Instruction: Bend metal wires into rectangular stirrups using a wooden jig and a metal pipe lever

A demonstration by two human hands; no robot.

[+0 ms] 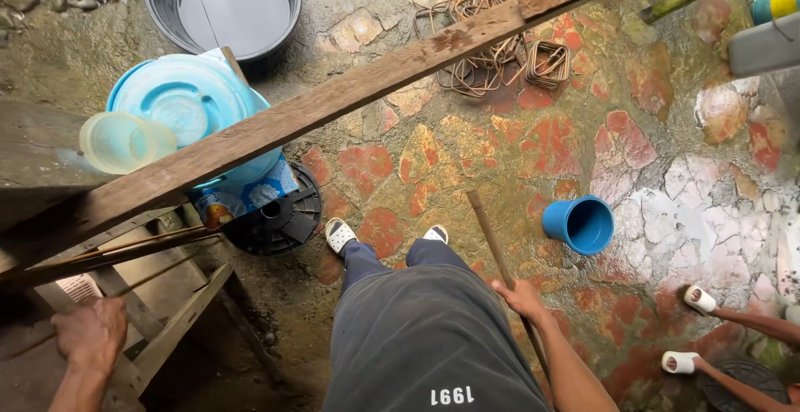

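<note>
Our right hand (523, 298) grasps thin brown wooden stick (492, 237), angled floorward like prop. Our left hand (90, 333) clenched on slatted wooden frame (179, 316), steadying.

Left hand (90, 334) rests on a wooden frame (179, 320), hemmed in above by a long plank (333, 99) crossing diagonally and thin rods (125, 249) beneath it. Right hand (523, 297) grips a stick (492, 237). Open stone floor (500, 154) lies between the stick and a blue bucket (581, 224); another person's feet (692, 329) block the floor's right edge.
</note>
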